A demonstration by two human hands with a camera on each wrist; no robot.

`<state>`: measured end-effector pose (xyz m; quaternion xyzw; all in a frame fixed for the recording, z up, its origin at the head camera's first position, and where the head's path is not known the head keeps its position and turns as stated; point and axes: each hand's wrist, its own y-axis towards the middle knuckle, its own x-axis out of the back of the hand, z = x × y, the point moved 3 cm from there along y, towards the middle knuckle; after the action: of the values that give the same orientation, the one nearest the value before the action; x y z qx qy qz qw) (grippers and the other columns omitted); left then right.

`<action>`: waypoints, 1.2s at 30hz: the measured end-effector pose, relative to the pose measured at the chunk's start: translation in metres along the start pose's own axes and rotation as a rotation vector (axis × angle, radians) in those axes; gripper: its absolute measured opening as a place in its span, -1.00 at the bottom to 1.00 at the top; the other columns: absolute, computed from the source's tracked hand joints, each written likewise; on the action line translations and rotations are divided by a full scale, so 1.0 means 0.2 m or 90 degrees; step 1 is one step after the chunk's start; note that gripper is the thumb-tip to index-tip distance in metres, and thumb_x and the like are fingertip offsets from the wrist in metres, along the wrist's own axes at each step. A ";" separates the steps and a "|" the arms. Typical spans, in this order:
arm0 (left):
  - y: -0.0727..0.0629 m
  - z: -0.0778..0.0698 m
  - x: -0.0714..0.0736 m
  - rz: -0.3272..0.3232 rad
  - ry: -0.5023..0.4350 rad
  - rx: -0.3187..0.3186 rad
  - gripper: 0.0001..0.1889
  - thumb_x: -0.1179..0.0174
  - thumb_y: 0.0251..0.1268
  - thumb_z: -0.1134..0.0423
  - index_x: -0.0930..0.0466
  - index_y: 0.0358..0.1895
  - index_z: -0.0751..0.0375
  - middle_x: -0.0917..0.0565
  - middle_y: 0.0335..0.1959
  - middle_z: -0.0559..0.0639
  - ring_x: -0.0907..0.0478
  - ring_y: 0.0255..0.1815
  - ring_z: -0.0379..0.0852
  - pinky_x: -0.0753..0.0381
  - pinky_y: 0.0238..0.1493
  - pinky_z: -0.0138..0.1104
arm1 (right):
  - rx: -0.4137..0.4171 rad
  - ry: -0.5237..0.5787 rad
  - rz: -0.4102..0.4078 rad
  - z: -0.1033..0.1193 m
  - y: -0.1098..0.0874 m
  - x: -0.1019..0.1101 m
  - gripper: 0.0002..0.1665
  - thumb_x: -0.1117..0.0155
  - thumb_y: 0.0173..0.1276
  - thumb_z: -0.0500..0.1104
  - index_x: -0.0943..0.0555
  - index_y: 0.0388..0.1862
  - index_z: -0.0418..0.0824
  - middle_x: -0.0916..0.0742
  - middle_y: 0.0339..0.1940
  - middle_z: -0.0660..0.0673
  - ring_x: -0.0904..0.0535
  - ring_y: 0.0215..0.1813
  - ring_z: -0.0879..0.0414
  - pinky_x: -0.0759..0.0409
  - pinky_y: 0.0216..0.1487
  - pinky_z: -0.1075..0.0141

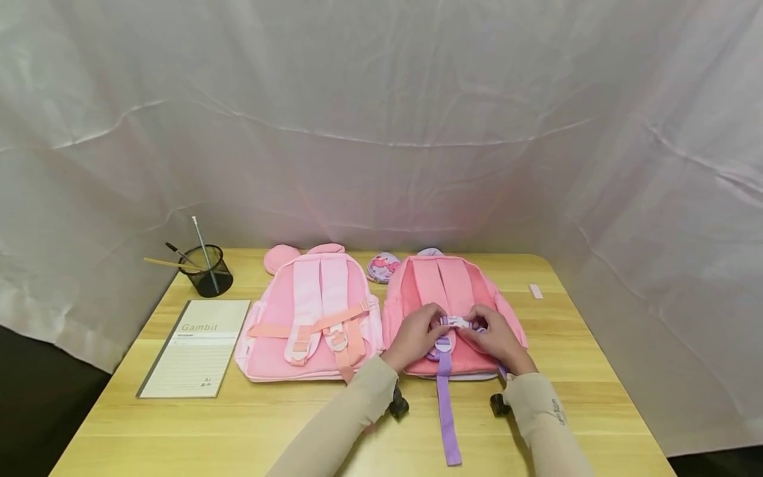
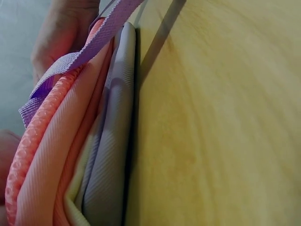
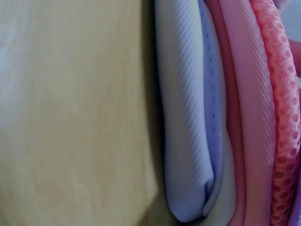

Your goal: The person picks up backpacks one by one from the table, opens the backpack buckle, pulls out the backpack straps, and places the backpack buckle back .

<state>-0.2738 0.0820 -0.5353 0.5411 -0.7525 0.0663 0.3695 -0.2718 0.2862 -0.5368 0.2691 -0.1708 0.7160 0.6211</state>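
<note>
A coral-pink backpack [image 1: 411, 288] lies on the table with its mesh back and shoulder straps facing up. Both hands meet over the lower straps, around a small white-and-purple buckle [image 1: 456, 322]. My left hand [image 1: 419, 334] pinches the buckle's left end, and my right hand [image 1: 495, 338] pinches its right end. Whether its halves are joined cannot be made out. A purple webbing strap [image 1: 445, 407] hangs from the backpack over the table; purple webbing [image 2: 103, 35] also crosses the bag's edge in the left wrist view. The right wrist view shows mainly the bag's layered side [image 3: 254, 103].
Left of it lies a light pink backpack [image 1: 274, 358] with orange webbing [image 1: 341, 318] across its straps. Farther left are a notebook [image 1: 197, 351] and a black mesh pen cup [image 1: 214, 281]. A round pouch [image 1: 383, 267] sits behind; a small pale block [image 1: 536, 291] is at right.
</note>
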 end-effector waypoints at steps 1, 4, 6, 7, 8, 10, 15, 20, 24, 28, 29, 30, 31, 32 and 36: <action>0.00 0.00 0.00 0.001 0.007 -0.002 -0.81 -0.32 0.44 0.16 -0.59 -0.01 0.08 -0.61 -0.33 -0.13 -0.45 -0.40 -0.38 -0.46 -0.33 -0.53 | 0.001 0.000 -0.001 0.00 0.00 0.00 -0.77 -0.54 0.29 -0.17 -0.59 -0.28 -0.13 -0.57 -0.36 -0.09 -0.47 -0.28 0.09 -0.43 -0.21 0.34; 0.00 -0.01 0.00 0.004 0.029 -0.009 -0.79 -0.31 0.46 0.17 -0.62 0.05 0.09 -0.61 -0.28 -0.11 -0.45 -0.37 -0.35 -0.45 -0.31 -0.51 | -0.002 -0.002 -0.007 0.00 0.00 0.00 -0.77 -0.54 0.29 -0.17 -0.60 -0.27 -0.12 -0.58 -0.36 -0.07 -0.47 -0.29 0.09 -0.44 -0.22 0.34; 0.00 -0.01 0.01 0.005 0.039 -0.013 -0.78 -0.30 0.46 0.17 -0.64 0.07 0.08 -0.60 -0.26 -0.10 -0.45 -0.36 -0.34 -0.44 -0.30 -0.50 | -0.007 -0.002 -0.009 0.01 0.00 0.00 -0.77 -0.55 0.28 -0.17 -0.60 -0.26 -0.11 -0.58 -0.36 -0.07 -0.47 -0.28 0.08 -0.44 -0.22 0.34; 0.00 -0.02 0.00 0.005 0.042 -0.014 -0.78 -0.30 0.46 0.17 -0.66 0.08 0.08 -0.60 -0.26 -0.10 -0.45 -0.36 -0.34 -0.44 -0.30 -0.50 | -0.008 -0.004 -0.009 0.01 0.00 0.01 -0.77 -0.54 0.28 -0.18 -0.60 -0.26 -0.11 -0.58 -0.36 -0.07 -0.47 -0.28 0.08 -0.45 -0.22 0.34; 0.00 -0.02 0.00 0.007 0.044 -0.014 -0.79 -0.30 0.46 0.17 -0.66 0.07 0.08 -0.59 -0.26 -0.10 -0.45 -0.37 -0.34 -0.44 -0.31 -0.50 | -0.010 -0.006 -0.009 0.01 -0.01 0.01 -0.77 -0.55 0.28 -0.18 -0.60 -0.26 -0.11 -0.59 -0.35 -0.07 -0.48 -0.28 0.08 -0.45 -0.21 0.34; 0.00 -0.02 0.00 0.009 0.043 -0.014 -0.79 -0.29 0.47 0.17 -0.67 0.06 0.08 -0.59 -0.27 -0.10 -0.44 -0.38 -0.34 -0.44 -0.32 -0.51 | -0.014 -0.010 -0.009 0.01 -0.01 0.01 -0.77 -0.55 0.28 -0.18 -0.60 -0.25 -0.12 -0.59 -0.35 -0.07 -0.48 -0.27 0.08 -0.45 -0.21 0.34; -0.01 -0.02 0.01 0.004 0.042 -0.012 -0.80 -0.27 0.49 0.19 -0.64 0.07 0.10 -0.62 -0.21 -0.08 -0.48 -0.33 -0.31 -0.48 -0.26 -0.47 | -0.026 -0.011 -0.011 0.01 -0.01 0.02 -0.77 -0.54 0.28 -0.16 -0.62 -0.23 -0.13 -0.60 -0.33 -0.07 -0.48 -0.26 0.10 -0.45 -0.19 0.35; -0.01 -0.02 0.01 -0.010 0.038 -0.012 -0.82 -0.26 0.49 0.21 -0.62 0.05 0.13 -0.66 -0.15 -0.05 -0.52 -0.28 -0.28 -0.53 -0.19 -0.43 | -0.016 -0.026 -0.007 0.05 0.00 0.03 -0.77 -0.55 0.27 -0.17 -0.65 -0.19 -0.15 -0.63 -0.34 -0.07 -0.49 -0.28 0.12 -0.46 -0.21 0.36; -0.01 -0.02 0.01 -0.005 0.031 0.000 -0.82 -0.25 0.51 0.21 -0.61 0.06 0.13 -0.65 -0.18 -0.06 -0.51 -0.29 -0.31 -0.52 -0.21 -0.46 | -0.005 -0.044 0.003 0.10 0.00 0.06 -0.76 -0.54 0.27 -0.18 -0.65 -0.16 -0.17 -0.66 -0.35 -0.08 -0.51 -0.32 0.13 -0.51 -0.32 0.36; -0.01 -0.01 0.01 0.006 0.033 0.001 -0.81 -0.25 0.51 0.20 -0.61 0.07 0.13 -0.63 -0.22 -0.08 -0.48 -0.32 -0.34 -0.48 -0.25 -0.50 | -0.004 -0.038 0.026 0.12 -0.01 0.09 -0.76 -0.51 0.31 -0.22 -0.64 -0.11 -0.17 -0.67 -0.35 -0.12 -0.53 -0.39 0.11 -0.56 -0.48 0.33; 0.00 -0.01 0.01 0.009 0.036 -0.003 -0.80 -0.24 0.51 0.20 -0.61 0.08 0.12 -0.63 -0.22 -0.09 -0.48 -0.33 -0.34 -0.48 -0.25 -0.50 | -0.003 -0.037 0.030 0.13 -0.02 0.10 -0.76 -0.51 0.31 -0.23 -0.64 -0.10 -0.17 -0.67 -0.35 -0.12 -0.54 -0.40 0.11 -0.57 -0.50 0.33; 0.00 -0.01 0.01 0.011 0.041 -0.009 -0.80 -0.24 0.51 0.20 -0.61 0.08 0.12 -0.62 -0.21 -0.08 -0.48 -0.32 -0.33 -0.47 -0.25 -0.51 | 0.001 -0.038 0.036 0.13 -0.02 0.10 -0.76 -0.50 0.32 -0.23 -0.64 -0.08 -0.17 -0.66 -0.35 -0.12 -0.54 -0.39 0.10 -0.58 -0.50 0.32; 0.00 -0.01 0.01 0.012 0.046 -0.016 -0.80 -0.24 0.51 0.20 -0.60 0.09 0.12 -0.62 -0.20 -0.08 -0.48 -0.32 -0.32 -0.48 -0.25 -0.51 | 0.006 -0.041 0.039 0.13 -0.02 0.11 -0.76 -0.49 0.33 -0.23 -0.64 -0.08 -0.17 -0.66 -0.35 -0.12 -0.54 -0.38 0.10 -0.58 -0.48 0.33; 0.00 -0.02 0.01 0.013 0.050 -0.022 -0.79 -0.24 0.51 0.20 -0.60 0.09 0.12 -0.62 -0.18 -0.07 -0.48 -0.30 -0.31 -0.48 -0.24 -0.50 | 0.011 -0.045 0.041 0.13 -0.02 0.11 -0.77 -0.49 0.34 -0.23 -0.64 -0.08 -0.17 -0.66 -0.35 -0.12 -0.55 -0.37 0.09 -0.59 -0.45 0.33; 0.00 -0.02 0.01 0.018 0.067 -0.040 -0.75 -0.21 0.53 0.22 -0.59 0.17 0.12 -0.62 -0.10 -0.05 -0.52 -0.22 -0.26 -0.54 -0.15 -0.45 | 0.020 -0.068 0.035 0.10 -0.03 0.13 -0.78 -0.48 0.36 -0.20 -0.64 -0.09 -0.14 -0.65 -0.33 -0.09 -0.53 -0.32 0.10 -0.56 -0.32 0.36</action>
<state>-0.2726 0.0836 -0.5312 0.5142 -0.7412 0.0760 0.4248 -0.2640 0.2961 -0.5050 0.3118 -0.1999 0.7201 0.5867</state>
